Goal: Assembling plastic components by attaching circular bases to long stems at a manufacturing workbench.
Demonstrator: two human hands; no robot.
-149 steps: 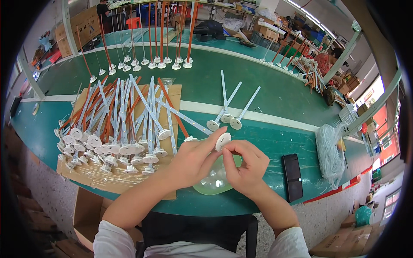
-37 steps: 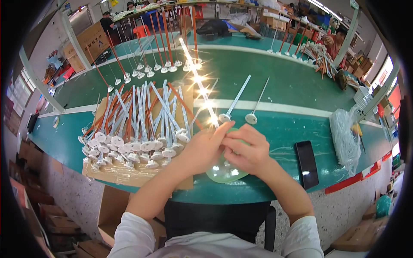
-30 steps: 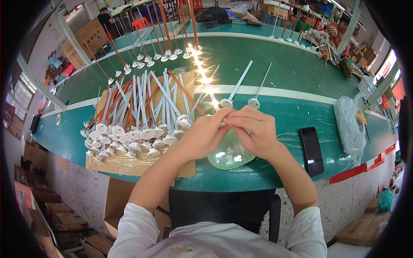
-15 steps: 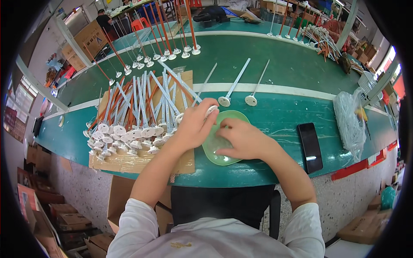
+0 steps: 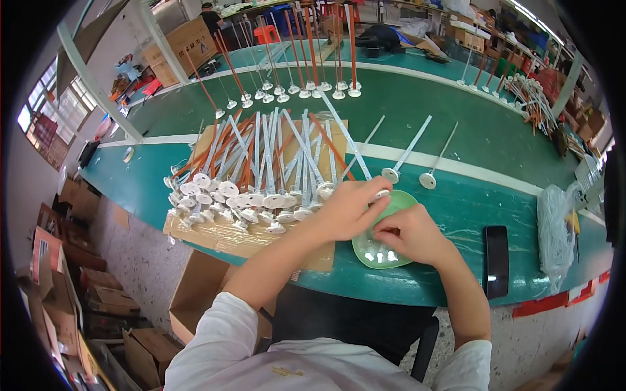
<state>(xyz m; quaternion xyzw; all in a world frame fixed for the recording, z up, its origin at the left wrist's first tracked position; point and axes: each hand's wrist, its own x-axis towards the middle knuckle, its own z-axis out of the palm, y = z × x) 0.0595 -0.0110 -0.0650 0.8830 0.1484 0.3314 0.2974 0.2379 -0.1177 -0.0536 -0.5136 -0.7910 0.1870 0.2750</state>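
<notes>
My left hand (image 5: pixel 353 210) is closed on a long silvery metal strip (image 5: pixel 344 133) near its end. A white round base (image 5: pixel 382 194) shows at that end, by my fingertips. The strip slants away from me to the upper left. Over the light green bowl (image 5: pixel 381 260), my right hand (image 5: pixel 411 236) has thumb and fingers pinched together; whatever is between them is too small to make out. Its fingertips are just below the white base. Bright spots show in the bowl, but its contents cannot be told.
A heap of metal and brown strips with white round bases (image 5: pixel 228 189) covers cardboard (image 5: pixel 319 260) on the left. Two strips on bases (image 5: pixel 428 180) lie beyond the bowl. A black phone (image 5: pixel 496 260) and a clear plastic bag (image 5: pixel 554 228) lie right. Upright rods (image 5: pixel 313 58) stand farther back.
The head view has swung left, so everything sits farther right. My right hand's fingers, spread inside the bowl before, are now pinched and nearer the white base. My left hand keeps its hold.
</notes>
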